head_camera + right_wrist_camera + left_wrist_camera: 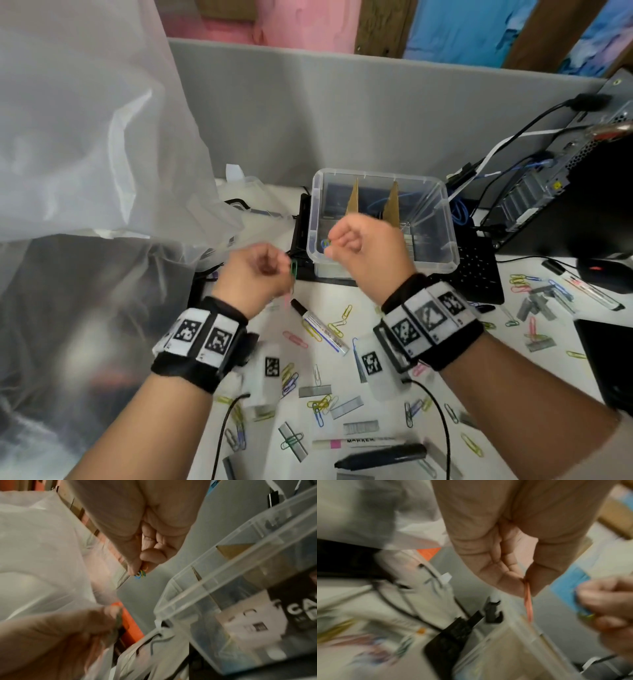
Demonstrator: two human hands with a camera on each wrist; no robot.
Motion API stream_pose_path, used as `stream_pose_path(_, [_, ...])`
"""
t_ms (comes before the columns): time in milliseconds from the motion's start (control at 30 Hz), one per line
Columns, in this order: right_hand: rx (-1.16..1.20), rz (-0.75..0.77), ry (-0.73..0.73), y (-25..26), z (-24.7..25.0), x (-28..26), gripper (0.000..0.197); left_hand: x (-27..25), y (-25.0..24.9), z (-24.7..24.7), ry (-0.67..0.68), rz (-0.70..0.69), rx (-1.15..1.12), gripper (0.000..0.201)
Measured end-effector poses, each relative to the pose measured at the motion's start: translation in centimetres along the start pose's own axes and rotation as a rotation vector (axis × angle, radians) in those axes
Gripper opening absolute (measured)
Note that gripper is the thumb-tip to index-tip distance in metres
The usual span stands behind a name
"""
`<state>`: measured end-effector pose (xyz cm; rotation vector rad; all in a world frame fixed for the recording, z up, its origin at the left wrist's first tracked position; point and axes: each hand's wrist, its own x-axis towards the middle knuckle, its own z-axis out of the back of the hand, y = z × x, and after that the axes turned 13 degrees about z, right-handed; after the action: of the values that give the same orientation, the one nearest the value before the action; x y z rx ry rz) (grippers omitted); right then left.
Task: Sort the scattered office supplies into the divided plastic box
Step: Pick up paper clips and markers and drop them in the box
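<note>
The clear plastic box (442, 219) with two cardboard dividers (392, 202) stands at the back of the white desk. My right hand (363, 245) hovers over its front left corner and pinches a few coloured paper clips (141, 573). My left hand (260, 274) is raised just left of the box, pinching paper clips (293, 270); a pink one (528, 601) hangs from the fingers in the left wrist view. Many coloured paper clips (322, 404), staple strips (346, 407) and markers (322, 327) lie scattered on the desk.
A large translucent plastic bag (85, 144) fills the left side. A black keyboard (479, 270) lies under and right of the box. A computer case with cables (561, 164) stands at the right, with a mouse (603, 270) and a dark tablet (606, 363) near it.
</note>
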<state>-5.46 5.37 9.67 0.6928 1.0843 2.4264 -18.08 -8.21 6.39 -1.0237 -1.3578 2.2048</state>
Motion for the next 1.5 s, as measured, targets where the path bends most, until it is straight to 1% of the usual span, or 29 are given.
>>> stream_pose_path(67, [-0.014,-0.037,-0.075,-0.4,0.4,1.8,0.012,0.8,-2.9,-0.4,-0.081,-0.093,-0.045,0.025])
stream_pose_path(133, [-0.035,-0.099,-0.084,-1.2,0.4,3.0,0.011,2.0,-4.8,-1.3,-0.137,-0.163,-0.037,0.027])
stream_pose_path(200, [-0.063,-0.144,-0.06,-1.9,0.3,3.7,0.01,3.2,-5.9,-2.7,-0.133,-0.209,-0.019,0.031])
stream_pose_path(267, [-0.104,-0.157,-0.045,-2.5,0.2,4.0,0.01,4.0,-6.5,-4.0,-0.118,-0.242,0.1,0.027])
stream_pose_path(367, [-0.145,-0.143,-0.047,-3.1,0.3,3.7,0.013,5.2,-6.3,-5.3,-0.132,-0.278,0.241,0.021])
stream_pose_path(500, [-0.177,-0.104,-0.042,-3.4,0.6,2.9,0.018,6.1,-6.0,-6.0,-0.152,-0.28,0.313,0.017])
stream_pose_path(567, [-0.165,-0.086,-0.065,-3.6,0.8,2.4,0.02,6.3,-5.8,-6.0,-0.147,-0.281,0.296,0.016])
stream_pose_path(633, [-0.129,-0.077,-0.076,-3.7,1.2,1.9,0.018,6.1,-5.6,-5.8,-0.136,-0.292,0.228,0.015])
stream_pose_path(767, [-0.068,-0.065,-0.043,-3.0,2.0,0.4,0.012,4.9,-4.4,-4.2,-0.147,-0.31,0.131,0.016])
stream_pose_path(833, [-0.03,-0.069,0.019,-2.6,2.4,-0.5,0.01,3.9,-3.1,-3.1,-0.154,-0.297,0.117,0.018])
stream_pose_path(867, [-0.018,-0.079,0.093,-2.5,2.4,-1.0,0.01,3.5,-2.2,-2.6,-0.153,-0.284,0.131,0.017])
stream_pose_path(900, [-0.031,-0.095,0.207,-2.5,2.4,-1.5,0.008,3.1,-1.2,-2.2,-0.144,-0.261,0.171,0.016])
stream_pose_path(933, [-0.069,-0.12,0.351,-2.7,2.3,-1.9,0.007,2.8,0.0,-1.9,-0.128,-0.226,0.225,0.015])
stream_pose_path(1000, [-0.167,-0.183,0.632,-3.4,1.7,-2.4,0.011,2.6,2.4,-1.8,-0.078,-0.116,0.343,0.016])
stream_pose_path(1033, [-0.227,-0.201,0.718,-4.0,1.1,-2.7,0.013,2.6,3.4,-1.9,-0.048,-0.066,0.438,0.019])
stream_pose_path(1067, [-0.292,-0.208,0.757,-4.7,0.4,-2.9,0.015,2.7,4.3,-2.0,-0.011,-0.032,0.571,0.021])
stream_pose_path(1133, [-0.384,-0.221,0.747,-6.3,-1.2,-3.3,0.019,2.5,5.4,-2.4,0.071,0.01,0.849,0.02])
stream_pose_path(1200, [-0.452,-0.218,0.724,-7.8,-2.9,-3.9,0.027,2.1,5.9,-2.9,0.105,0.023,0.988,0.023])
stream_pose_path(1333, [-0.522,-0.254,0.7,-9.0,-5.2,-4.5,0.042,1.6,6.4,-3.9,0.094,-0.044,1.092,0.023])
stream_pose_path(1433, [-0.537,-0.247,0.696,-9.1,-5.5,-4.3,0.051,1.8,6.9,-4.3,0.157,-0.093,1.116,0.027])
stream_pose_path(1500, [-0.558,-0.209,0.723,-8.9,-5.6,-4.3,0.053,2.0,7.1,-4.5,0.212,-0.119,1.132,0.031])
